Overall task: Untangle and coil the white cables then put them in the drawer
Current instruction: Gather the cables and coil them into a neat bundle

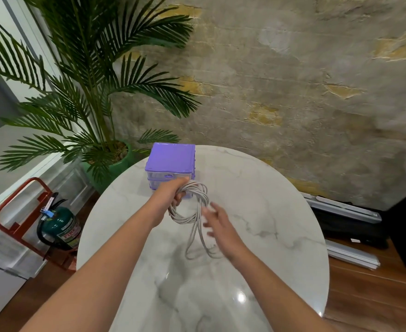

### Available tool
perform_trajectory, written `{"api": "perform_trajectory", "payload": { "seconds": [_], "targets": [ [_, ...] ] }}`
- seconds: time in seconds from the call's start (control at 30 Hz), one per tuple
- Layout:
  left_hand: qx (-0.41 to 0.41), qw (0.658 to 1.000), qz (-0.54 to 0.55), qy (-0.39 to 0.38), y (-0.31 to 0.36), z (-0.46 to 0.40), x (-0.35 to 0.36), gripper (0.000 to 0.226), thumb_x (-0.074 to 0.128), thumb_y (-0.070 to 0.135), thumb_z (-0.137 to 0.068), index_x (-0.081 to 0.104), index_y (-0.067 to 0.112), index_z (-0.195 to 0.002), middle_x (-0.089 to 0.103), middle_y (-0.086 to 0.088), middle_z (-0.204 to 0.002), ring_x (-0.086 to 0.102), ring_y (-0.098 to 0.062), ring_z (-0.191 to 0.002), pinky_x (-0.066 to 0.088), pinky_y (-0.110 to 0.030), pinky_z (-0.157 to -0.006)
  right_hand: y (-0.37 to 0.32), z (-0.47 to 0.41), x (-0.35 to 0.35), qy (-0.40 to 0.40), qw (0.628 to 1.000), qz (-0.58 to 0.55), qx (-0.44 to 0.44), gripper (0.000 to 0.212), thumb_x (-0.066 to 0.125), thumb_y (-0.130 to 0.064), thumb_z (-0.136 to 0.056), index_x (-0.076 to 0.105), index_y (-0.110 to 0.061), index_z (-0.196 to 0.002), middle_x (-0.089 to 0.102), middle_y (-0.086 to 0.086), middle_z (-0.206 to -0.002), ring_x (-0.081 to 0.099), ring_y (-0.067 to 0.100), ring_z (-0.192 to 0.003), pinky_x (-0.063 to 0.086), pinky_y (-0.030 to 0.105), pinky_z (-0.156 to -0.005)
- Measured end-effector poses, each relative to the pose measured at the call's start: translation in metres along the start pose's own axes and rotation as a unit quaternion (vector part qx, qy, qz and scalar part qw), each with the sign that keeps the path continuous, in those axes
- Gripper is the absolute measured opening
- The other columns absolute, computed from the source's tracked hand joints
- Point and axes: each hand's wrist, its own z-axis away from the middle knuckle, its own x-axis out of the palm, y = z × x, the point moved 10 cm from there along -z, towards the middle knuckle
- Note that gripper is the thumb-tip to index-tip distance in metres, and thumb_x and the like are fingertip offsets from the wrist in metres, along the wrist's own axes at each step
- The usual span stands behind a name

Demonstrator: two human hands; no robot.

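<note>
My left hand (173, 195) grips a coil of white cable (194, 207) above the round marble table (269, 212). Loose loops of the cable hang down from the coil toward the tabletop. My right hand (217, 221) hovers just right of the coil, fingers spread and blurred, holding nothing. Behind the coil, a small purple drawer unit (170, 161) with clear drawer fronts stands at the table's far edge; its drawers look closed, the lower one partly hidden by my left hand.
A potted palm (96, 92) stands behind the table on the left. A green fire extinguisher (63, 228) in a red stand sits on the floor at left. Dark cases and metal rails (345, 212) lie on the floor at right, by the textured wall.
</note>
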Motion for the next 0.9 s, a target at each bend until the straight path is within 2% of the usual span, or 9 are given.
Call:
{"api": "perform_trajectory", "payload": {
  "seconds": [0.07, 0.13, 0.2, 0.3, 0.43, 0.6, 0.7, 0.77, 0.9],
  "targets": [
    [-0.001, 0.999, 0.006, -0.032, -0.002, 0.001, 0.009, 0.032, 0.053, 0.038, -0.096, 0.052, 0.017, -0.072, 0.038, 0.007, -0.049, 0.030, -0.010, -0.048, 0.021, -0.025, -0.050, -0.023, -0.014, -0.006, 0.003, 0.993, -0.114, -0.014, 0.046, 0.052, -0.046, -0.093, 0.042, -0.029, -0.135, 0.060, -0.008, -0.113, 0.057, 0.015, -0.107, 0.047, 0.032, -0.094],
    [0.014, 0.997, 0.001, -0.074, -0.001, 0.005, 0.019, 0.028, 0.052, 0.037, -0.097, 0.052, 0.014, -0.081, 0.037, 0.006, -0.052, 0.029, -0.009, -0.048, 0.021, -0.026, -0.052, -0.041, -0.021, -0.005, -0.048, 0.985, -0.168, -0.002, 0.025, 0.046, -0.030, -0.099, 0.060, -0.024, -0.119, 0.066, -0.001, -0.104, 0.061, 0.022, -0.098, 0.047, 0.032, -0.085],
    [0.031, 0.995, -0.007, -0.096, 0.002, 0.008, 0.025, 0.027, 0.051, 0.036, -0.098, 0.051, 0.011, -0.087, 0.037, 0.005, -0.054, 0.029, -0.009, -0.049, 0.020, -0.028, -0.053, -0.049, -0.025, -0.005, -0.100, 0.982, -0.161, 0.007, 0.028, 0.043, -0.023, -0.100, 0.068, -0.013, -0.108, 0.068, 0.009, -0.097, 0.065, 0.029, -0.086, 0.051, 0.034, -0.081],
    [0.038, 0.995, -0.011, -0.087, 0.006, 0.010, 0.025, 0.030, 0.050, 0.039, -0.098, 0.048, 0.011, -0.088, 0.037, 0.005, -0.056, 0.029, -0.010, -0.051, 0.022, -0.028, -0.054, -0.053, -0.026, -0.010, -0.115, 0.986, -0.116, -0.015, 0.031, 0.043, -0.019, -0.101, 0.064, 0.000, -0.114, 0.067, 0.012, -0.093, 0.065, 0.030, -0.080, 0.054, 0.036, -0.078],
    [0.055, 0.996, -0.032, -0.061, 0.017, 0.009, 0.023, 0.040, 0.054, 0.051, -0.087, 0.048, 0.013, -0.079, 0.041, 0.006, -0.055, 0.032, -0.012, -0.053, 0.026, -0.028, -0.056, -0.058, -0.022, -0.021, -0.070, 0.989, -0.112, -0.073, 0.028, 0.052, -0.020, -0.098, 0.068, -0.009, -0.117, 0.072, 0.012, -0.103, 0.069, 0.028, -0.089, 0.055, 0.039, -0.085],
    [0.046, 0.998, -0.001, -0.047, 0.014, 0.010, 0.025, 0.040, 0.041, 0.044, -0.101, 0.047, 0.017, -0.073, 0.043, 0.005, -0.055, 0.033, -0.011, -0.052, 0.027, -0.025, -0.054, -0.051, -0.017, -0.027, -0.043, 0.986, -0.140, -0.081, 0.026, 0.058, -0.023, -0.095, 0.070, -0.016, -0.117, 0.072, 0.011, -0.106, 0.069, 0.026, -0.089, 0.055, 0.036, -0.083],
    [0.058, 0.997, 0.035, -0.042, 0.015, 0.009, 0.025, 0.034, 0.044, 0.040, -0.101, 0.050, 0.017, -0.077, 0.042, 0.005, -0.057, 0.033, -0.010, -0.054, 0.027, -0.026, -0.056, -0.053, -0.015, -0.019, -0.050, 0.988, -0.113, -0.091, 0.032, 0.062, -0.020, -0.093, 0.062, -0.024, -0.125, 0.070, 0.002, -0.100, 0.067, 0.022, -0.082, 0.057, 0.032, -0.076],
    [0.052, 0.996, 0.054, -0.043, 0.013, 0.007, 0.026, 0.032, 0.046, 0.040, -0.100, 0.051, 0.016, -0.080, 0.043, 0.005, -0.058, 0.033, -0.010, -0.055, 0.027, -0.026, -0.057, -0.054, -0.016, -0.013, -0.044, 0.992, -0.054, -0.108, 0.042, 0.063, -0.009, -0.091, 0.052, -0.028, -0.127, 0.063, -0.003, -0.093, 0.066, 0.019, -0.078, 0.056, 0.029, -0.070],
    [0.029, 0.996, 0.042, -0.075, 0.012, 0.008, 0.027, 0.033, 0.049, 0.045, -0.098, 0.056, 0.014, -0.090, 0.050, 0.002, -0.063, 0.041, -0.011, -0.054, 0.033, -0.024, -0.056, -0.058, -0.021, -0.013, -0.032, 0.994, -0.002, -0.108, 0.042, 0.047, 0.000, -0.097, 0.043, -0.028, -0.127, 0.056, -0.003, -0.090, 0.065, 0.018, -0.072, 0.054, 0.029, -0.058]
  ]
}}
